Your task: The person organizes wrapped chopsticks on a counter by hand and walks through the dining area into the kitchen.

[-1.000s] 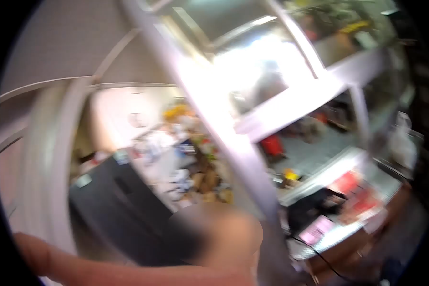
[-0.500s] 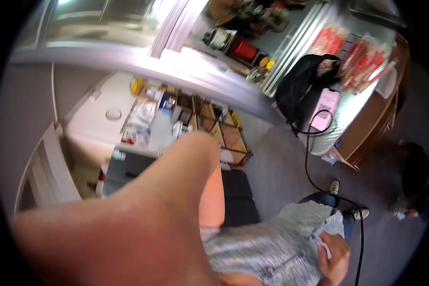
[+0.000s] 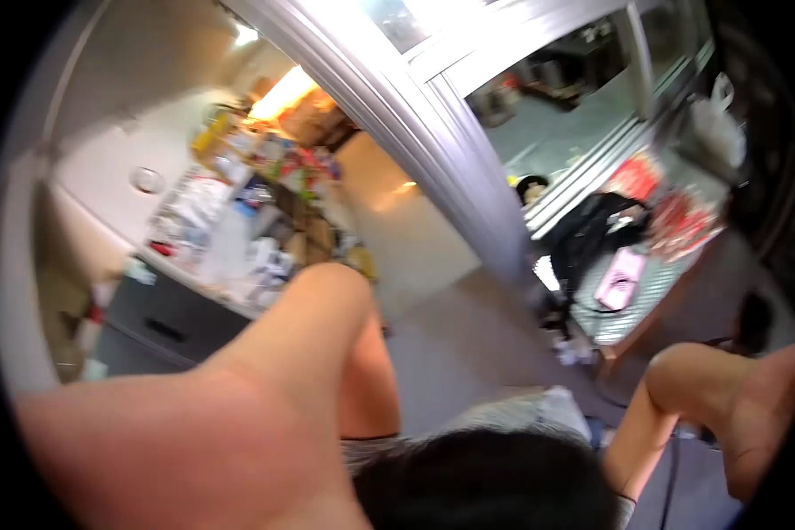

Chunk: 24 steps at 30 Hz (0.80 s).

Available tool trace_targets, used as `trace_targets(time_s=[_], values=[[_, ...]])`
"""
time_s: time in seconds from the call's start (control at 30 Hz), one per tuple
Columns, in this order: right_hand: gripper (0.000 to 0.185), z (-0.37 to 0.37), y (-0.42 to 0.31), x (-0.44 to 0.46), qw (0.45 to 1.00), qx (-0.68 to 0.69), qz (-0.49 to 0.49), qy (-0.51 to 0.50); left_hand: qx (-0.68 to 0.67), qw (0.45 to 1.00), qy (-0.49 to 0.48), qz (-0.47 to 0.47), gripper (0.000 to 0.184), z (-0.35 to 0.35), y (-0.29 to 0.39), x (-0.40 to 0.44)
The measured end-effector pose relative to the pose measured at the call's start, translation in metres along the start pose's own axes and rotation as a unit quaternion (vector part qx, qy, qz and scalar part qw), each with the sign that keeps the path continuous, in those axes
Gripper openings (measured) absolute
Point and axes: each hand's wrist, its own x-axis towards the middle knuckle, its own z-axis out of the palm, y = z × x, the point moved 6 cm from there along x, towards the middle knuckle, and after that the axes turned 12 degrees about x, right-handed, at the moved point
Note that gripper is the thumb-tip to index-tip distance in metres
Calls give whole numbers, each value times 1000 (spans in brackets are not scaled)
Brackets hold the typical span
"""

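both arms are bent up close to the camera, and neither grip can be read. the left forearm (image 3: 194, 424) is large and blurred as it runs out at the lower left, the elbow pointing forward; the left hand is beyond the edge, so it is impossible to tell whether its grip is wide, narrow or holding anything. the right forearm (image 3: 711, 375) bends up at the right edge, where blur and the dark border hide how much of the right hand shows; its grip cannot be told either. beyond the right elbow, and nearer to that arm than to the left, the pink phone (image 3: 621, 278) lies on a table (image 3: 611, 329) with a shiny, ridged top. just beside it is a black, bag-like bundle (image 3: 583, 234), with red and white packets (image 3: 683, 223) farther along and a white plastic bag (image 3: 723, 124) past them. ahead of the left elbow, a dark grey unit (image 3: 168, 305) stands before a pale surface crowded with small goods (image 3: 265, 212), too blurred to name. a broad metal frame post (image 3: 389, 115) slants between the two sides, and a black rounded shape (image 3: 486, 486) fills the bottom middle.
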Motion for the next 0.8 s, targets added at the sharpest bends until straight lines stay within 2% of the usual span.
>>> trace_targets(time_s=[0.2,0.3,0.43,0.57,0.67,0.8], values=[[38,36,-29,14,979,-145,-31,-136,6,1000,9,-16,37,-59,-14,-68],[37,24,-17,1,967,-200,-31,-155,61,998,-30,3,36,-56,-9,-99],[35,12,32,11,950,-256,-51,-172,141,988,-57,-6,34,-31,-48,-106],[35,24,64,17,954,-249,-28,-164,189,977,-97,-15,33,-18,-83,-91],[34,21,52,16,957,-222,-97,-158,216,973,-76,-3,32,-16,-72,-103],[34,51,19,11,968,-113,-169,-145,222,974,-23,47,31,-12,-61,-101]])
